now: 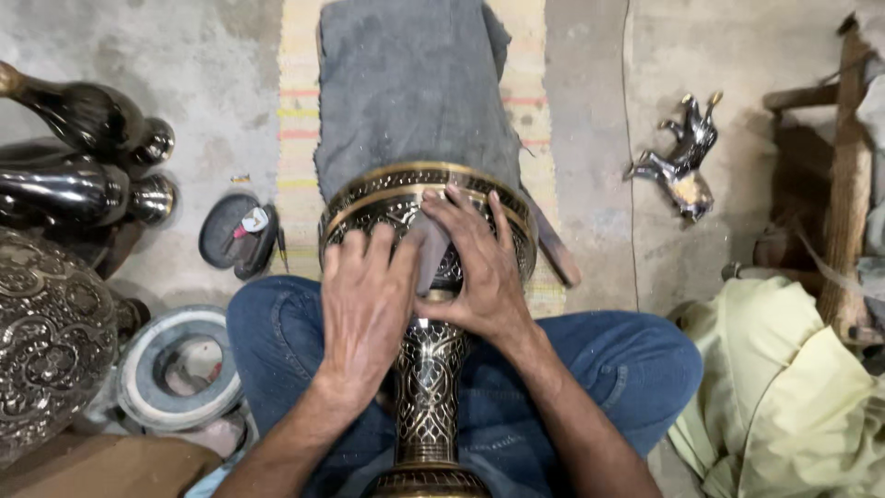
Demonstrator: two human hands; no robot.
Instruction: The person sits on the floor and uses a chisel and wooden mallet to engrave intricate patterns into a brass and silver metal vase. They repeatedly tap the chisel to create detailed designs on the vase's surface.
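While I sit cross-legged on the floor, the engraved black-and-gold vase [427, 369] lies across my lap, its wide rim pointing away from me. My left hand [362, 309] rests flat on the vase body, fingers spread, gripping nothing. My right hand [482, 267] presses a small grey pad [433, 254] against the patterned band. Beyond both hands a grey cloth [410, 88] lies on the floor; a metal animal figure [684, 157] lies to the right.
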